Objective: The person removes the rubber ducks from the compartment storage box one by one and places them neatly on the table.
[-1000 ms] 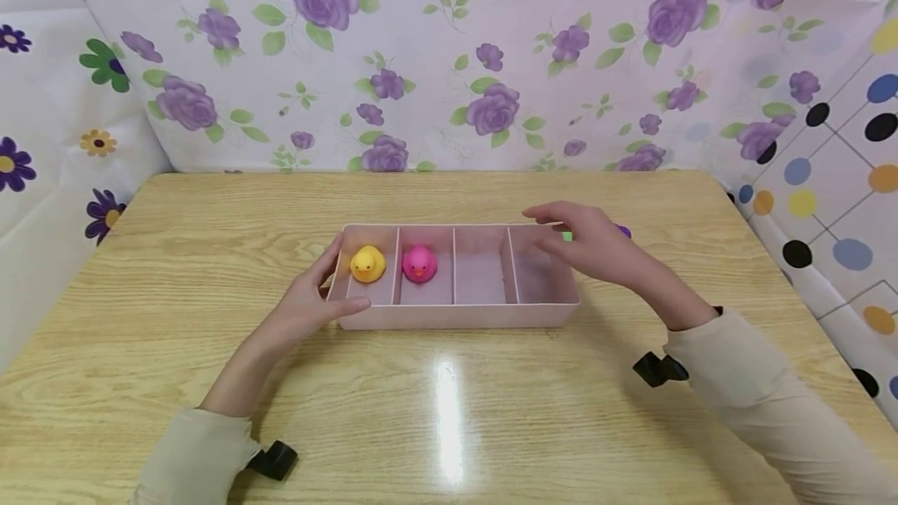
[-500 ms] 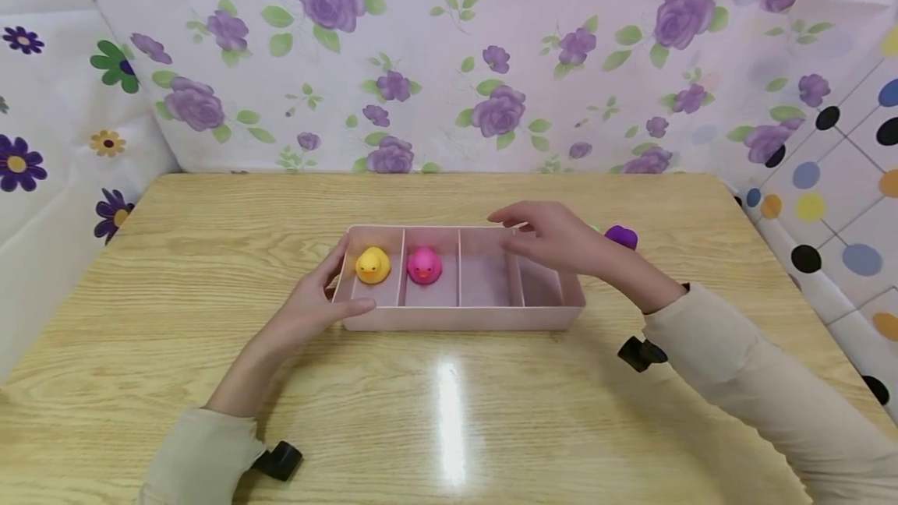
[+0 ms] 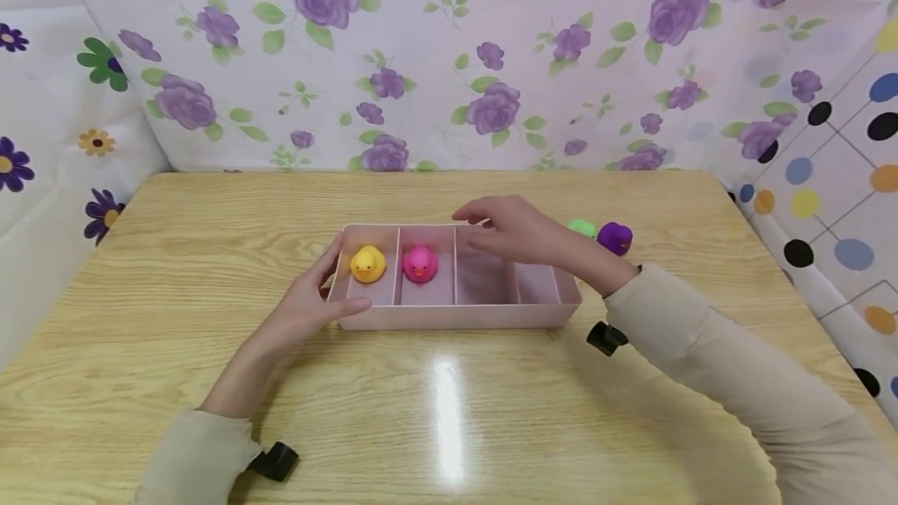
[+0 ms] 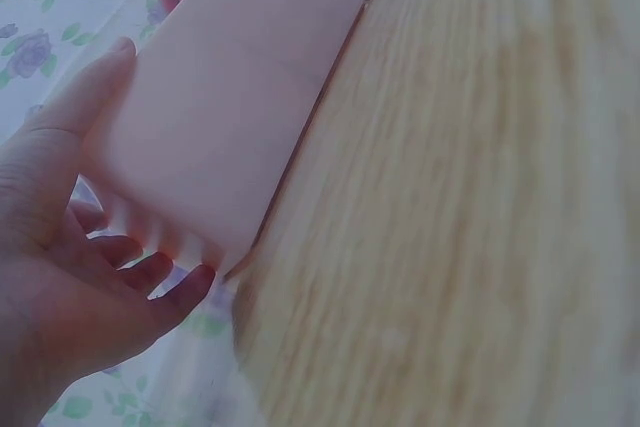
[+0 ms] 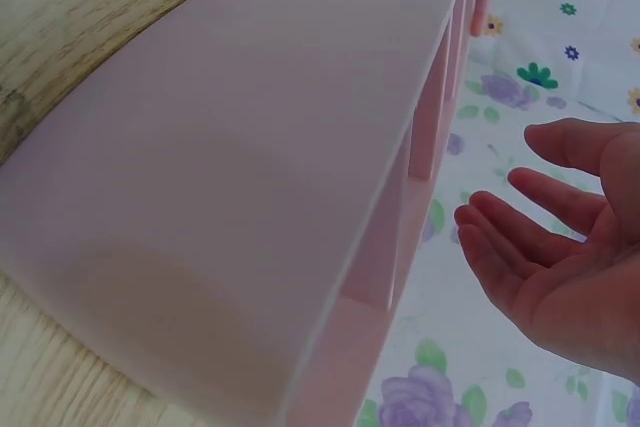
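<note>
A pale pink divided box (image 3: pixel 456 317) lies across the middle of the table. A yellow rubber duck (image 3: pixel 368 264) sits in its leftmost compartment and a bright pink rubber duck (image 3: pixel 420 264) in the compartment beside it. My left hand (image 3: pixel 305 301) grips the box's left end, thumb at the front and fingers along the end wall; the left wrist view shows this hand (image 4: pixel 75 247) close up. Above the right half of the box hovers my right hand (image 3: pixel 519 232). Nothing is in it; the right wrist view shows its fingers (image 5: pixel 510 247) loosely bent, apart from the box.
Behind the box's right end, on the wooden table (image 3: pixel 210 217), are a light green object (image 3: pixel 581 227), partly hidden by the right arm, and a purple one (image 3: pixel 615 238). A flowered sheet (image 3: pixel 421 61) hangs along the back edge; other patterned sheets flank both sides.
My right hand has moved left over the box, from the right end to above the third compartment, uncovering the green and purple objects. The left hand and the ducks have stayed put.
</note>
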Demonstrator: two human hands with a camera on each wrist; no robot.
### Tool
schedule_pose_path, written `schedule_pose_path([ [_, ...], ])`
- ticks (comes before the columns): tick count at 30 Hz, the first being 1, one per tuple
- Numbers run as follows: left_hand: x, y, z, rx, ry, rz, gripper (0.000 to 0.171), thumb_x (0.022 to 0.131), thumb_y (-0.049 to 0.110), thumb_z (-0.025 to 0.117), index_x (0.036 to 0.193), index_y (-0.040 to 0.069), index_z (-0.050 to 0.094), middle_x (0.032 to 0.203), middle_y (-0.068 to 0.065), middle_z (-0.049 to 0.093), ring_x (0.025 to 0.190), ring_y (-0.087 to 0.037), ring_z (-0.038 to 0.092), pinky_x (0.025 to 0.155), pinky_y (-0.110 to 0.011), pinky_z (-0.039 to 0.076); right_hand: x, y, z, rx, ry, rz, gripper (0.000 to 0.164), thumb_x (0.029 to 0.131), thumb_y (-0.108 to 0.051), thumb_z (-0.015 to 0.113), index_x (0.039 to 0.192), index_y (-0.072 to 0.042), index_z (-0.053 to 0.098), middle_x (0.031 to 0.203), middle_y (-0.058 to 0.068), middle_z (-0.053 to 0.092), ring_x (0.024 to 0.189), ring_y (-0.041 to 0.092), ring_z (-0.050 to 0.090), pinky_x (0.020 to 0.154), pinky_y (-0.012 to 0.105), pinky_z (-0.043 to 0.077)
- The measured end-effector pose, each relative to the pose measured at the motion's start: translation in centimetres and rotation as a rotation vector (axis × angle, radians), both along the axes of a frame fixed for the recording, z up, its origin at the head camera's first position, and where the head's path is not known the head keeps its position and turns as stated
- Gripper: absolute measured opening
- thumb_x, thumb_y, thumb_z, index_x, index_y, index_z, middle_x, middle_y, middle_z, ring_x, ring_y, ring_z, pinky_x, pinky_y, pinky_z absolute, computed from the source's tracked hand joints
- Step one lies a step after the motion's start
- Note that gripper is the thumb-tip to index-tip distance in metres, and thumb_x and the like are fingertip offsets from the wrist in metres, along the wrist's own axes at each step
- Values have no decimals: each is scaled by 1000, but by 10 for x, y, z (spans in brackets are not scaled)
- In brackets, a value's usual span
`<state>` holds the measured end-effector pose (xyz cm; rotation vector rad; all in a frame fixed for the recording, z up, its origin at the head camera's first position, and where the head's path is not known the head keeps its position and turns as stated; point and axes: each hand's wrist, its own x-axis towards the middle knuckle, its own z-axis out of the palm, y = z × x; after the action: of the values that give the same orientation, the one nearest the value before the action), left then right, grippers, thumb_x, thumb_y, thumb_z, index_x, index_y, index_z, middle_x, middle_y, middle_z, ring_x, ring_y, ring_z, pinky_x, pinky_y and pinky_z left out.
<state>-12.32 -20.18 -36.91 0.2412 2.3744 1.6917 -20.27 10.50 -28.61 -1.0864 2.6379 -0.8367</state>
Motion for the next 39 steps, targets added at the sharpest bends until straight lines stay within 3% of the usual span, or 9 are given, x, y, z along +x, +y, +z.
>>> schedule_pose_path([
  [7,-1,0,2,-9,6,2,98,86,19,74,157,23,7,160,-8,11,142,-32,19,110,-53,25,0,-12,0,7,-1,4,29,91,-7,60,117,4,66,111,15,67,103,26,61,91,41,49],
  [18,0,-3,4,-10,1,9,98,86,18,74,157,24,6,160,-9,11,141,-33,20,109,-53,26,-5,-32,-8,31,64,84,27,87,-4,65,113,3,69,107,12,70,97,26,63,88,34,50],
  [30,0,-2,4,8,-3,2,98,86,18,74,157,24,6,160,-9,11,141,-32,21,109,-52,27,-8,-54,-14,110,12,104,33,84,-9,69,116,-1,70,109,11,69,95,24,61,85,29,49],
  [39,0,-1,2,21,-2,-10,99,86,18,75,157,23,7,160,-10,13,140,-32,23,108,-52,29,-11,-65,-25,167,17,146,23,84,-13,75,106,-6,72,93,7,65,82,18,55,72,26,47],
])
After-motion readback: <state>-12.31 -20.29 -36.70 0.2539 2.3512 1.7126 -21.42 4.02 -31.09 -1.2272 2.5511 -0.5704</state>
